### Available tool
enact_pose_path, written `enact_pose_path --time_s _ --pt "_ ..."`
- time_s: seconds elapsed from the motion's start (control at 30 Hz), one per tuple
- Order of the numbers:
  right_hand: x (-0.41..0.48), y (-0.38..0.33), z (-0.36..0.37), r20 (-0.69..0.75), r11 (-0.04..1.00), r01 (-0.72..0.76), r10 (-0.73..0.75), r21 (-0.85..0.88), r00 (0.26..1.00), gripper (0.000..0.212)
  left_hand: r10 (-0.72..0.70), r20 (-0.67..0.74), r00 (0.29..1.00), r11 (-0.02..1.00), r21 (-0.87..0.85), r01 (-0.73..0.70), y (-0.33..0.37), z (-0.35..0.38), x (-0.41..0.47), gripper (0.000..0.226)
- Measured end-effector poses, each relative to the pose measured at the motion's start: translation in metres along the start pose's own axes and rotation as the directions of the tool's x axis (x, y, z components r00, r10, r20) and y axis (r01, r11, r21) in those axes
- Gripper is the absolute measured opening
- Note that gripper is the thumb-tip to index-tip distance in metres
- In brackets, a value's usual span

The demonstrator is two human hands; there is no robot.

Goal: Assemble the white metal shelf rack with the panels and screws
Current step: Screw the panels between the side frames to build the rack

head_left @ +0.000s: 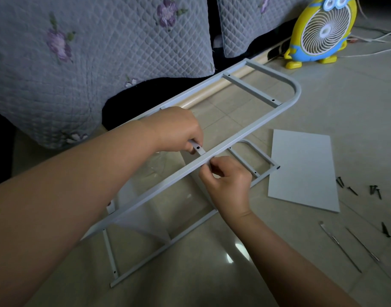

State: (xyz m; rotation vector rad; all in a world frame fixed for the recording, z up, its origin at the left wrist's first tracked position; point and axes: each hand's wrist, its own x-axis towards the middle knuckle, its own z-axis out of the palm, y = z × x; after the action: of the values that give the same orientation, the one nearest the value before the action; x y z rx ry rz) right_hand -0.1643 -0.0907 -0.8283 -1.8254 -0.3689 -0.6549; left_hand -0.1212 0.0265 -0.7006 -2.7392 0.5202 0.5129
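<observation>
We see the left hand (179,129) at the centre of the frame, its fingers curled round a crossbar (198,149) of the upper frame (239,138). Just below it the right hand (229,181) pinches that frame's long rail between thumb and forefinger; whether a screw sits in the pinch we cannot tell. The white frame runs tilted from lower left to a rounded corner at upper right. A second frame (264,158) lies beneath it on the floor (212,273). To the right lie a white panel (303,171), dark screws (375,191) and two thin metal rods (349,248).
</observation>
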Motion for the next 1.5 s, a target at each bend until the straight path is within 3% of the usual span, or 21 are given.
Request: enact_pose_path --time_s 0.53,0.67,0.8,1.07,1.23,1.4,1.5 --pt "0.0 -0.002 0.001 -0.014 1.0 0.02 -0.02 -0.002 1.0 0.018 -0.008 -0.013 1.0 1.0 -0.016 0.008 -0.002 0.002 -0.001 0.026" --pt "0.001 -0.001 -0.007 0.18 0.966 -0.152 0.115 0.211 0.977 0.019 -0.006 -0.012 1.0 1.0 -0.003 0.006 -0.001 0.003 -0.001 0.025" --pt "0.007 0.009 -0.014 0.372 0.824 -0.376 0.22 0.423 0.902 0.023 -0.005 -0.016 1.0 1.0 0.016 0.006 0.0 0.002 -0.002 0.026" --pt "0.009 0.016 -0.009 0.438 0.649 -0.525 0.311 0.551 0.843 0.022 0.013 0.0 1.0 0.998 0.065 -0.013 0.001 0.0 -0.002 0.027" --pt "0.002 0.012 -0.007 0.391 0.742 -0.441 0.259 0.504 0.883 0.017 0.034 0.014 0.999 0.993 0.112 -0.035 0.001 0.001 -0.001 0.026" --pt "0.001 0.011 -0.008 0.378 0.747 -0.426 0.251 0.51 0.891 0.024 0.022 0.019 1.0 0.996 0.083 -0.023 0.001 0.001 -0.002 0.026" --pt "0.0 0.006 -0.007 0.403 0.833 -0.363 0.189 0.417 0.896 0.018 0.013 0.015 1.0 0.998 0.06 -0.014 0.001 0.002 -0.002 0.027"
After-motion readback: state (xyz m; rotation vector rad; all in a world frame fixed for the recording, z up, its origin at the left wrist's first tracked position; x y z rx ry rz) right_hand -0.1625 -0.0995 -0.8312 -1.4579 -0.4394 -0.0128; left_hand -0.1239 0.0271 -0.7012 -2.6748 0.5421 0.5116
